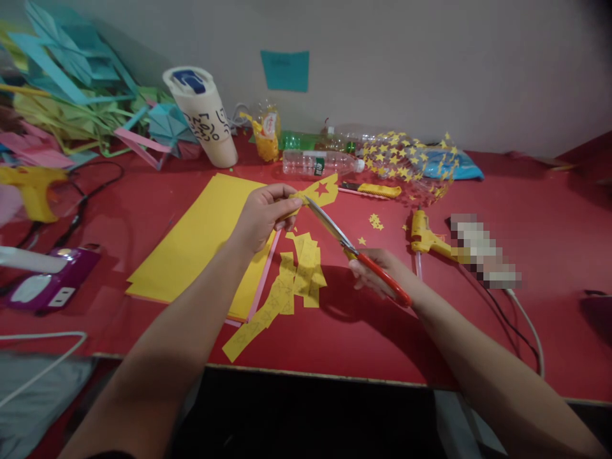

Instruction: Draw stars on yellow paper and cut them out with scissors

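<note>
My left hand (270,213) pinches a small strip of yellow paper (329,189) above the table, with a star-shaped hole showing near its right end. My right hand (375,271) grips a pair of red-handled scissors (382,277). Their blade tips touch the paper right beside my left fingertips. Below my hands lie several yellow paper strips (287,280), some with stars drawn on them. A stack of yellow sheets (205,242) rests under my left forearm, with pink paper along its edge. Small cut-out stars (376,222) are scattered on the red table to the right.
A yellow glue gun (425,236) and a power strip (482,248) with cords lie at right. Plastic bottles (315,164), a box cutter (373,189) and a white tumbler (203,121) line the back. Folded coloured paper (76,83) fills the far left, near another glue gun (36,191).
</note>
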Motion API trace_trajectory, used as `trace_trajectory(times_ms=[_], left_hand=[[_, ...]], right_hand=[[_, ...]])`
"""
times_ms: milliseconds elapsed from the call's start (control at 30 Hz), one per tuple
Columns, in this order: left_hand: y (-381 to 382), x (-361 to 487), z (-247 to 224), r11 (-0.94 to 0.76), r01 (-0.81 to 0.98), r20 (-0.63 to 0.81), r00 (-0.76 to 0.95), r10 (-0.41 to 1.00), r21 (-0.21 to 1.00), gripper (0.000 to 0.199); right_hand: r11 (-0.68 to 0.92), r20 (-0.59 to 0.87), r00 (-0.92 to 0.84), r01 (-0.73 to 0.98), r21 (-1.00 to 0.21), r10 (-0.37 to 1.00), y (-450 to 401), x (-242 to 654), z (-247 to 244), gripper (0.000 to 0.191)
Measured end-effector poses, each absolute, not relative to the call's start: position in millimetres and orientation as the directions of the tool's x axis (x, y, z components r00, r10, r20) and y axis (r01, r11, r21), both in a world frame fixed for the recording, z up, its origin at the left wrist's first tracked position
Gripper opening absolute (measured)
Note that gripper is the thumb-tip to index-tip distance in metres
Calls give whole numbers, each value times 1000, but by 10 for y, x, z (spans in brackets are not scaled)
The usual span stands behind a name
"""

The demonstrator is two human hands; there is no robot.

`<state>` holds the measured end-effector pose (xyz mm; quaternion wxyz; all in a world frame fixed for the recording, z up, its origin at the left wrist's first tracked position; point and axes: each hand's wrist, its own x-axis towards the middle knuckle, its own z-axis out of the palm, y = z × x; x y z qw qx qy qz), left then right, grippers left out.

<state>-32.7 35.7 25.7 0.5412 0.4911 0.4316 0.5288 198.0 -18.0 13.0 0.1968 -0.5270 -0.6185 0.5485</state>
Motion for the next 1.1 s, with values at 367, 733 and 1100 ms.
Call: trace_trajectory(times_ms=[367, 733, 1100], left_hand=[[361, -358, 297, -16, -101, 24, 87, 996, 995, 11], [373, -364, 259, -43, -161, 63, 118, 991, 986, 11], [348, -326, 195, -193, -83, 205, 163, 965, 978, 15]], right_hand=[[-175, -371, -377, 462, -869, 849, -161, 1982, 129, 57], [-151, -351, -387, 459, -875, 853, -158, 1987, 116, 55], [-169, -328, -397, 385, -907, 857, -168, 1962, 128, 59]])
